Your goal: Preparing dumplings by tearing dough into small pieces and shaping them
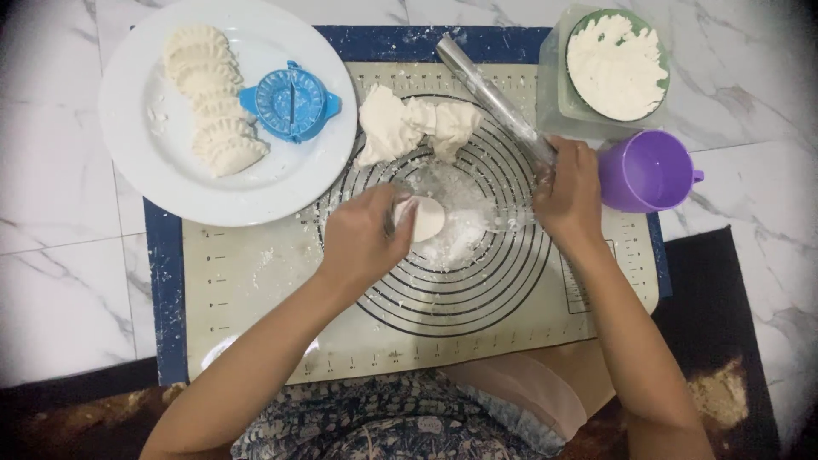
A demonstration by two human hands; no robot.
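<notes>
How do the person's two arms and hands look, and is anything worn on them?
Both arms are bare from the elbow down: no sleeves, gloves, watch or bracelets show. The left hand and right hand show no rings that I can make out. The fingers look lightly dusted with white flour.

both forearms are bare to above the elbow, no sleeves in view. left hand [365,241] and right hand [567,194] carry no gloves. below the hands, a blue-grey patterned garment [383,422] covers the lap, with a plain pink fabric panel [532,392] beside it.
</notes>
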